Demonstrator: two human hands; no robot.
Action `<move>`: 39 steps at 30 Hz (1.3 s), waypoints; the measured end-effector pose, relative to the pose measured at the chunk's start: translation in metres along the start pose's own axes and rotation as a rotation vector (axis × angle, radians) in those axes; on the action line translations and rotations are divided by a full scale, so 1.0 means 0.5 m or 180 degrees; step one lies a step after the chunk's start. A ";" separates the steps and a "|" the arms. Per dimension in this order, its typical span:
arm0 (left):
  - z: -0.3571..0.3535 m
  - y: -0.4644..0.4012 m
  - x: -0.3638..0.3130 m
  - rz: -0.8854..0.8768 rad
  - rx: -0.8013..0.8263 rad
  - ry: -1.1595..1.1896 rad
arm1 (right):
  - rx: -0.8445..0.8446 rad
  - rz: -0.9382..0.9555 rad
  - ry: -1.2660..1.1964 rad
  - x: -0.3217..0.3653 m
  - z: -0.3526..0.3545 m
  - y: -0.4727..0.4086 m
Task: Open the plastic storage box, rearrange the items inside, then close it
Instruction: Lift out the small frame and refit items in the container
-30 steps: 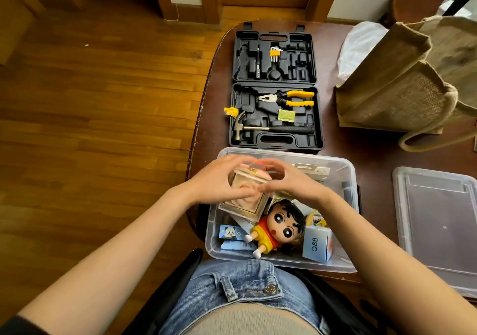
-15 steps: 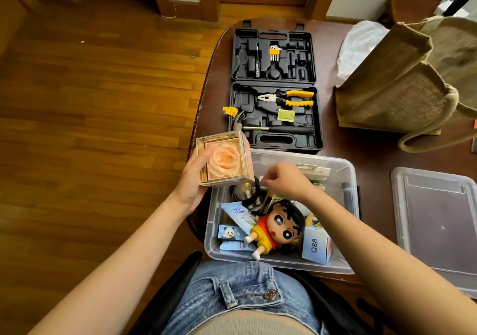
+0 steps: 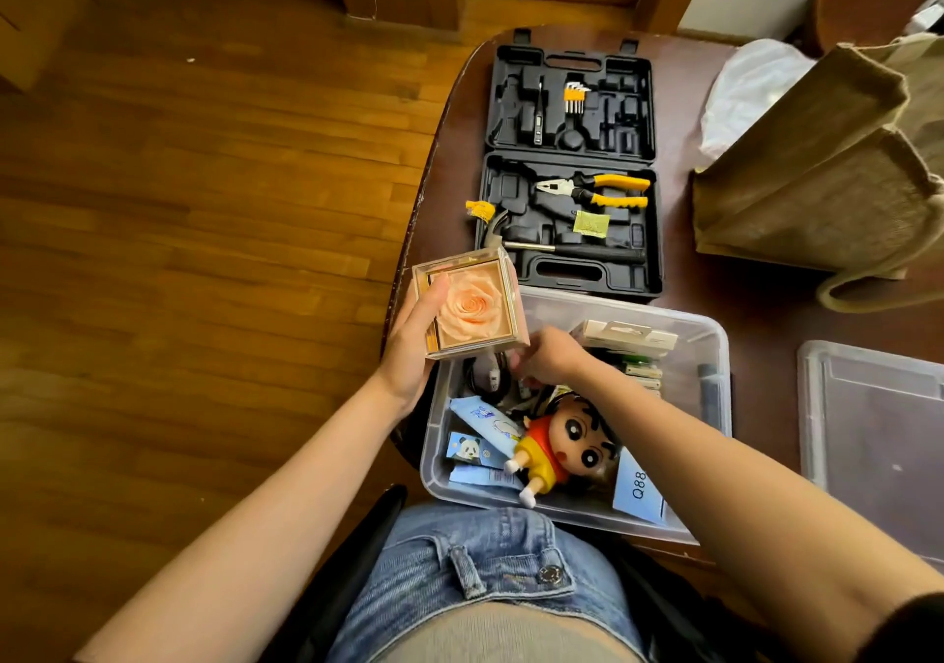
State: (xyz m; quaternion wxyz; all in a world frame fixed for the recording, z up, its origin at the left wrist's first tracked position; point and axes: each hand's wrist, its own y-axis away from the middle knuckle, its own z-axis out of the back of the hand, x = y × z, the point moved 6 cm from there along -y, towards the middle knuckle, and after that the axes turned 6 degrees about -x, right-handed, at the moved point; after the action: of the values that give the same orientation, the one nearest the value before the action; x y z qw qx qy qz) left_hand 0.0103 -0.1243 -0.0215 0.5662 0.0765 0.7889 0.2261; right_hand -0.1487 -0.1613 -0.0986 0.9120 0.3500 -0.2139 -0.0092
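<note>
The clear plastic storage box (image 3: 712,350) stands open at the table's near edge, its lid (image 3: 878,437) lying flat to the right. My left hand (image 3: 414,345) holds a clear cube with a peach rose (image 3: 470,307) above the box's left rim. My right hand (image 3: 549,358) reaches down into the box's back left part, fingers curled among dark small items; what it grips is hidden. Inside lie a cartoon boy figure (image 3: 559,448), a blue Q88 carton (image 3: 638,491), a panda card (image 3: 467,450) and a white packet (image 3: 631,338).
An open black tool case (image 3: 572,172) with yellow-handled pliers and a hammer lies just behind the box. A woven bag (image 3: 827,187) and a white plastic bag (image 3: 751,90) sit at the back right. The table's left edge drops to wooden floor.
My left hand lifted the rose cube out of the box and moved it left above the rim. My right hand let go of the cube and dipped into the box.
</note>
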 end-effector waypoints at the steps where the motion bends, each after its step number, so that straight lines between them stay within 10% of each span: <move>1: 0.000 0.000 0.001 -0.0006 -0.0010 0.0009 | -0.0136 -0.0079 0.0361 -0.004 -0.001 0.002; 10: 0.002 -0.004 0.005 0.0067 -0.0059 0.0075 | -0.0519 0.0319 0.2054 0.051 -0.051 0.005; 30: -0.001 -0.008 0.008 0.0014 -0.0025 -0.0090 | 0.0170 0.0248 0.1716 0.058 -0.129 0.000; 39: -0.002 -0.012 0.006 0.0092 0.0053 -0.0152 | 0.0171 0.0901 0.0686 0.034 0.068 0.075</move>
State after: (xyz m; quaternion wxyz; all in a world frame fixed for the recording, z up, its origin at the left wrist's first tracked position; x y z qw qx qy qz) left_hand 0.0090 -0.1288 -0.0265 0.5809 0.0980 0.7758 0.2258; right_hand -0.1518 -0.1573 -0.0454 0.9121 0.3396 -0.1622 0.1626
